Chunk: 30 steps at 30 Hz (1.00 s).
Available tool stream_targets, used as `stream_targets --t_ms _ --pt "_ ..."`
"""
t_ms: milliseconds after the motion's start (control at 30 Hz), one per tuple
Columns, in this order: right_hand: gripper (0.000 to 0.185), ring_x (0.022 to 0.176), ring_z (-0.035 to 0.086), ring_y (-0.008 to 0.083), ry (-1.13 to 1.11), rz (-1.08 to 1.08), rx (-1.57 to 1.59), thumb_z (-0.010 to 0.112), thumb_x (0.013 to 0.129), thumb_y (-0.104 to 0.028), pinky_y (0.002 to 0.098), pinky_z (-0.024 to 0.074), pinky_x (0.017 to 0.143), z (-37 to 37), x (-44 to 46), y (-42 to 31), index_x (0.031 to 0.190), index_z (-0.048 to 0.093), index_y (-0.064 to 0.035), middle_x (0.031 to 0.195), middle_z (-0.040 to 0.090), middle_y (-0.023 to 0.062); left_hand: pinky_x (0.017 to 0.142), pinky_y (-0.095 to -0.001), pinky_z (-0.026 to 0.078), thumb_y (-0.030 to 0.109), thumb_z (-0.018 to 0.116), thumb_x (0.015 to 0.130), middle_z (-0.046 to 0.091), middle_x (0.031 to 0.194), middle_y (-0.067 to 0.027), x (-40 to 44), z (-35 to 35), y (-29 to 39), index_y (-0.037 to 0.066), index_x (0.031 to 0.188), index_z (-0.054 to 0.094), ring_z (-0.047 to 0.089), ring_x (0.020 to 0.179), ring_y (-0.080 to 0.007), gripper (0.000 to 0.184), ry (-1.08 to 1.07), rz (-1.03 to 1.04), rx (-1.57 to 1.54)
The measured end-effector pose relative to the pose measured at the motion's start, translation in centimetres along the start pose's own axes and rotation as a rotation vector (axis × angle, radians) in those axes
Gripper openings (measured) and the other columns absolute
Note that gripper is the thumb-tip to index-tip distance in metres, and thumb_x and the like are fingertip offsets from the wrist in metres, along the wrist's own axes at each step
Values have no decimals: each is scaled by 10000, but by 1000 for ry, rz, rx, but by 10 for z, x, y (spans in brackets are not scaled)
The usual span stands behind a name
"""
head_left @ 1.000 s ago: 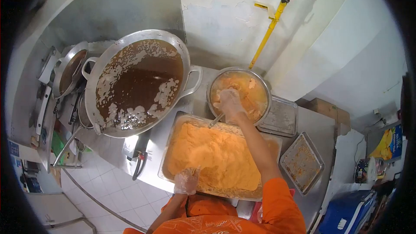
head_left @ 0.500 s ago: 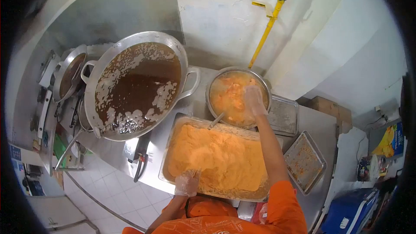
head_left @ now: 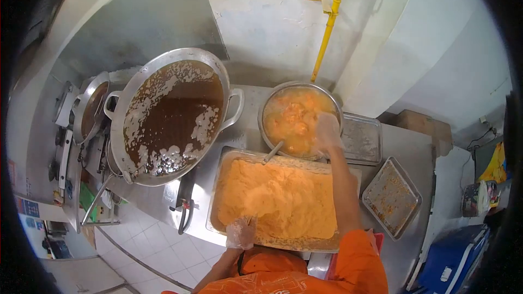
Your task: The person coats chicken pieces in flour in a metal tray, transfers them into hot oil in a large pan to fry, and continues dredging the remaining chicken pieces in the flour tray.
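Observation:
My right hand [head_left: 328,135], in a clear plastic glove, reaches into the right side of a round metal bowl [head_left: 263,125]. Orange pieces [head_left: 297,122] that look like raw meat sit in cloudy liquid there. Blur and the glove hide how its fingers are set. A large metal tray [head_left: 217,177] of orange-yellow breading flour [head_left: 278,198] lies in front of the bowl. At the tray's near left edge is my gloved left hand [head_left: 241,233], touching the flour or rim; its finger shape is unclear. The handle of a utensil [head_left: 273,152] leans over the bowl's near rim.
Left of the bowl stands a big two-handled wok [head_left: 111,147] of dark, foamy oil. A smaller pan [head_left: 90,106] is farther left. Two shallow metal trays [head_left: 368,155] [head_left: 370,198] lie to the right, the nearer one with crumbs. A yellow pipe [head_left: 327,32] runs down the wall.
My right hand has shifted slightly right and nearer in the bowl, uncovering more orange pieces. My left hand stays at the tray's near left edge. The camera view has shifted a little.

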State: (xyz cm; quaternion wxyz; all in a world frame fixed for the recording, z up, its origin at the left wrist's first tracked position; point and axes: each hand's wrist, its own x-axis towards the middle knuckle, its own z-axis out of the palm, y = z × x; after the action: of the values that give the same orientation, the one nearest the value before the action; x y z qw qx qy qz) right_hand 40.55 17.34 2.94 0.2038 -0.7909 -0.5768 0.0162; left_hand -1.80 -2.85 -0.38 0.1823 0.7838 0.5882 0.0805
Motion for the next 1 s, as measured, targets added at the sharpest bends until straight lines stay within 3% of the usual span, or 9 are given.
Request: stream_targets --t_ms 133,300,367,467,567,667,767,833,1000 --pt "165 867 670 456 -74 13 -21 568 853 -85 532 516 768 25 -42 28 832 692 21 852 671 289 562 -469 540 443 685 924 646 655 -187 8 -22 20 6 801 676 671 609 -365 453 25 -42 -93" --pt "151 860 658 449 -7 30 227 622 847 -118 509 529 797 23 -57 -10 846 659 29 833 655 271 567 -477 539 313 641 958 689 732 -170 7 -28 22 62 860 721 673 640 -382 281 25 52 0" --pt "161 883 643 374 -14 -71 256 619 866 -175 466 500 739 23 -56 -36 875 657 -19 874 653 206 576 -484 535 323 651 950 683 730 -179 8 -14 12 62 892 723 673 644 -380 276 61 93 10" --pt "174 888 652 336 -25 -262 -3 621 860 -201 449 500 737 -1 -65 -74 878 669 -35 869 656 185 584 -495 526 349 663 940 665 705 -204 4 8 -7 63 900 720 669 639 -377 294 96 188 53" --pt "194 898 658 315 -20 -169 -180 610 881 -215 444 507 758 43 -59 -50 883 676 -32 876 667 167 584 -490 535 367 653 953 673 697 -196 1 10 -9 65 808 718 670 629 -379 342 101 90 47" --pt "214 890 667 334 235 -153 -120 600 890 -211 445 514 772 51 -32 -25 881 674 -10 886 678 188 580 -490 538 391 640 963 684 713 -189 9 -15 20 57 760 705 670 634 -389 396 100 -8 9" --pt "195 869 678 355 218 -160 142 598 872 -171 453 521 774 38 6 -34 870 672 9 867 684 215 563 -491 525 394 636 963 672 695 -195 10 -17 21 53 731 688 657 608 -391 416 105 15 76" --pt "181 860 683 363 186 -82 119 597 858 -153 460 525 773 57 23 -35 859 690 2 860 687 222 544 -486 516 392 642 958 659 675 -196 11 -9 15 57 710 674 648 588 -389 418 175 87 13" --pt "184 836 695 360 74 -71 -22 618 830 -168 454 536 769 80 51 -50 796 738 -32 826 700 212 530 -488 513 396 660 944 642 641 -194 13 -5 11 61 683 667 643 575 -387 424 129 29 34"
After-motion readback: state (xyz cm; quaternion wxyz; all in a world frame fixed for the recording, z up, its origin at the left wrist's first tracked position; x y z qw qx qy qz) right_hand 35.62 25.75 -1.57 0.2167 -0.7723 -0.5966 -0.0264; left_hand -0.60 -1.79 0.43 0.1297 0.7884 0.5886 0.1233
